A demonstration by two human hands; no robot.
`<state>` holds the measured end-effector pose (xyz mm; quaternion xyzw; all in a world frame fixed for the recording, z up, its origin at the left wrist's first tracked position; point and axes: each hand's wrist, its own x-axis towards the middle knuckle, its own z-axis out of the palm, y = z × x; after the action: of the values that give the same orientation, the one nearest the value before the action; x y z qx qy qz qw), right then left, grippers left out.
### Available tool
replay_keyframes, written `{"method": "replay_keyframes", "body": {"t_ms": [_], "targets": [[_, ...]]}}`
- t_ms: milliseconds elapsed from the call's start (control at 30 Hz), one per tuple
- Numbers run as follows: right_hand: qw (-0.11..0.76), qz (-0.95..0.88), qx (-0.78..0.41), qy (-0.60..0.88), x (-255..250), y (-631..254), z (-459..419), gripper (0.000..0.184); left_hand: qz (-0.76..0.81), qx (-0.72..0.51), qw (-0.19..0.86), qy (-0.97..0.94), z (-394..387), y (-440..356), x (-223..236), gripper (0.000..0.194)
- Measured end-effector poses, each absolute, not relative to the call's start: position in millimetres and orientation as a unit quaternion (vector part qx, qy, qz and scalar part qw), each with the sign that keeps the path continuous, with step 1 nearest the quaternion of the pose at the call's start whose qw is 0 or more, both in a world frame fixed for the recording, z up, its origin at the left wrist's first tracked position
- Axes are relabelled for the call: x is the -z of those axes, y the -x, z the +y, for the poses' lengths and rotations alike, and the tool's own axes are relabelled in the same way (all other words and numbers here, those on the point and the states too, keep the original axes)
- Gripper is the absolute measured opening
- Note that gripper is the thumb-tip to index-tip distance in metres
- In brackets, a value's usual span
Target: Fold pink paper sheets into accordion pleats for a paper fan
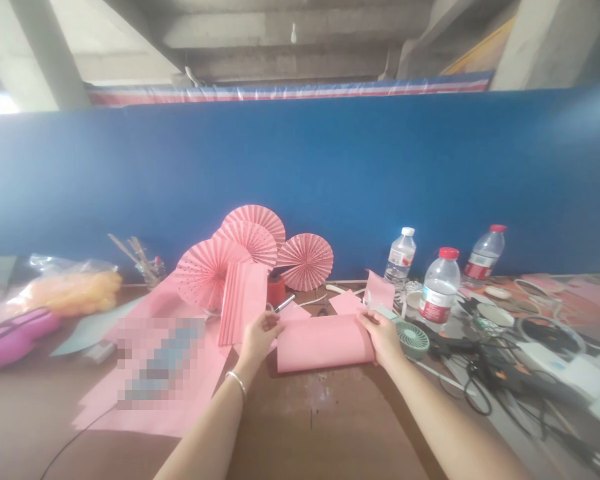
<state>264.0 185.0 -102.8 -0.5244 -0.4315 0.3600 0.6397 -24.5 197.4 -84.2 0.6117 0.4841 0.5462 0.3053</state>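
Observation:
A folded sheet of pink paper (325, 343) is in front of me, its near edge curving over the brown table. My right hand (380, 333) grips its right end, thumb and fingers closed on the edge. At the left end is my left hand (261, 339), fingers closed around a dark pen (285, 303) that points up and away. Its fingertips are close against the paper; whether they also pinch it I cannot tell. Just beyond my left hand stands a pleated pink paper strip (245, 300). Several round pink paper fans (307, 261) lean behind it.
Pink sheets (195, 407) lie at left, under a blurred-out object (163, 363). A small green fan (413, 339) is close to my right hand. Water bottles (439, 287) stand behind it, with tangled cables (480, 380) at right. A blue partition (300, 160) closes the back.

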Motion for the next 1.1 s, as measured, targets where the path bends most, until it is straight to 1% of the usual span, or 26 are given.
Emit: {"method": "replay_keyframes", "body": {"t_ms": [400,733,1100], "targets": [[0.639,-0.439,-0.355,0.522,101,-263,183,0.041,0.489,-0.543,0.293,-0.617,197,25,86,0.02],[0.615,-0.465,-0.339,0.539,100,-266,185,0.033,0.489,-0.509,0.291,-0.646,198,28,89,0.019],[0.603,-0.49,-0.314,0.546,96,-266,183,0.031,0.501,-0.506,0.285,-0.642,205,32,98,0.021]]}}
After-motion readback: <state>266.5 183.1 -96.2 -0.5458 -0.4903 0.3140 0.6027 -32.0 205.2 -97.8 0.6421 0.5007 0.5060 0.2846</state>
